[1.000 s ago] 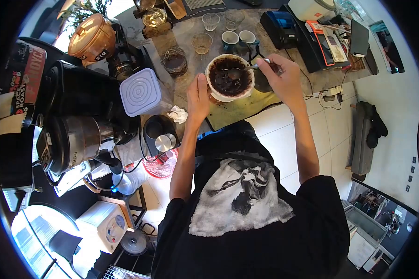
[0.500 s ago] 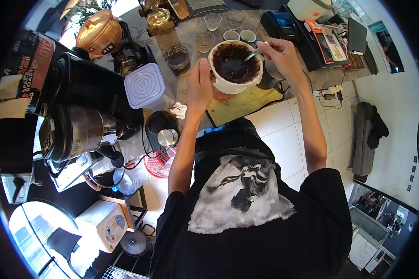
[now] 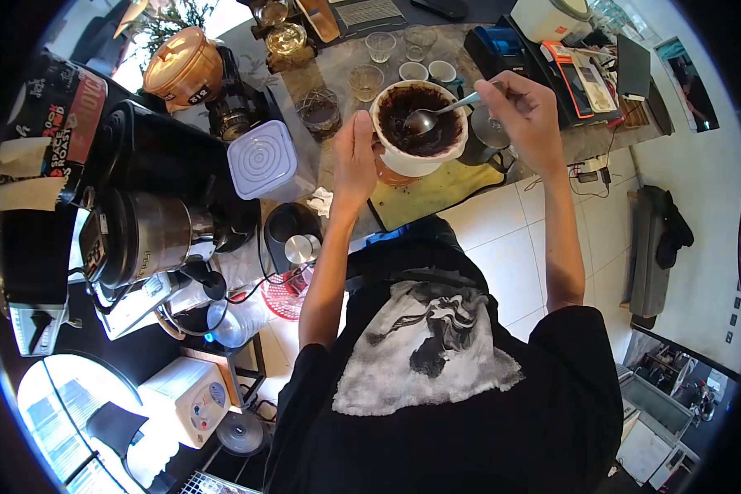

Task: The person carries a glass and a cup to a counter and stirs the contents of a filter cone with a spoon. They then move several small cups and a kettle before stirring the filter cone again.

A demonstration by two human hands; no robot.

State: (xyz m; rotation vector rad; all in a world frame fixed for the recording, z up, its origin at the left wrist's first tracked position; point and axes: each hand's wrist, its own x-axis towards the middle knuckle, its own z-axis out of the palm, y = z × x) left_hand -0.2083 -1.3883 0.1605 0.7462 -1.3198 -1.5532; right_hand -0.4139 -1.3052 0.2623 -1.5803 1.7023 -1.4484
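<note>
A white dripper (image 3: 412, 165) with wet dark coffee grounds (image 3: 399, 111) inside sits at the near edge of the counter, above a yellow-green mat (image 3: 436, 193). My left hand (image 3: 356, 165) is closed on the dripper's handle at its left side; the fingers are partly hidden. My right hand (image 3: 525, 115) pinches the handle end of a metal spoon (image 3: 422, 122), whose bowl is over the grounds inside the dripper. Just right of the dripper stands a dark metal pitcher (image 3: 484, 138). A glass with dark liquid (image 3: 319, 113) is to the left.
Small glasses (image 3: 365, 81) and white cups (image 3: 442, 72) stand behind the dripper. A lidded plastic container (image 3: 263, 160), a black scale-like device (image 3: 292, 226) and a grinder (image 3: 144, 235) are at the left. A black tray (image 3: 543, 74) with a boxed item lies at the right.
My right hand has lifted the spoon, so its bowl now shows above the grounds. The hand has moved slightly right. My left hand still holds the handle.
</note>
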